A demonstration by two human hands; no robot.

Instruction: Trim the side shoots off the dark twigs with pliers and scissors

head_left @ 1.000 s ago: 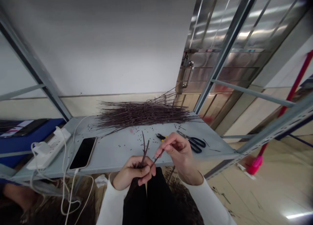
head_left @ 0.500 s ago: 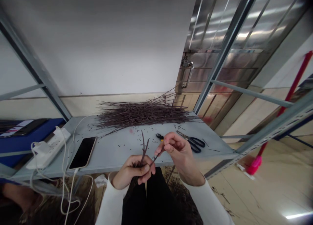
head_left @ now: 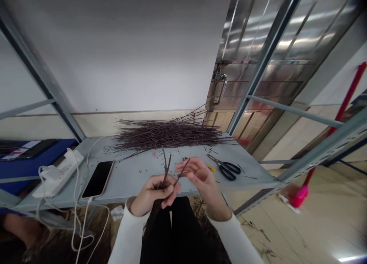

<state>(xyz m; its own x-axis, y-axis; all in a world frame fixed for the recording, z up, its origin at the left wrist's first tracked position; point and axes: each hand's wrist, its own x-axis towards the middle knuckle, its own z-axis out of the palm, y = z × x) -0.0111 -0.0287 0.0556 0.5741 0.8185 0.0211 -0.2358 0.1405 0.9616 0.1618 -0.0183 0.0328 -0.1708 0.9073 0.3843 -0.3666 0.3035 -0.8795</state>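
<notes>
1. Twig work in hand: one forked dark twig (head_left: 166,167) is held up over the lap, just past the near edge of the table (head_left: 134,183).
2. Left hand (head_left: 151,197): curled shut around the twig's lower end, fingers wrapped tightly, with the two branches rising above the grip.
3. Right hand (head_left: 199,178): fingers loosely open, just beside the twig's right-hand branch. No firm pinch shows, and contact cannot be told from this view.
4. Twig pile (head_left: 169,136): one loose heap, lying lengthwise along the far edge of the table. Too many and too tangled to count.
5. Dark twig bits (head_left: 137,164): many, scattered across the middle of the table.
6. Scissors (head_left: 228,170): one pair, black-handled, lying shut near the right end of the table.
7. Yellow-marked tool (head_left: 210,168): one, mostly hidden behind the right hand, just left of the scissors.
8. Smartphone (head_left: 97,178): one, face up near the table's near left corner.
9. Power strip (head_left: 57,174): one, white, at the left edge, with white cables (head_left: 83,225) hanging over the near edge.
</notes>
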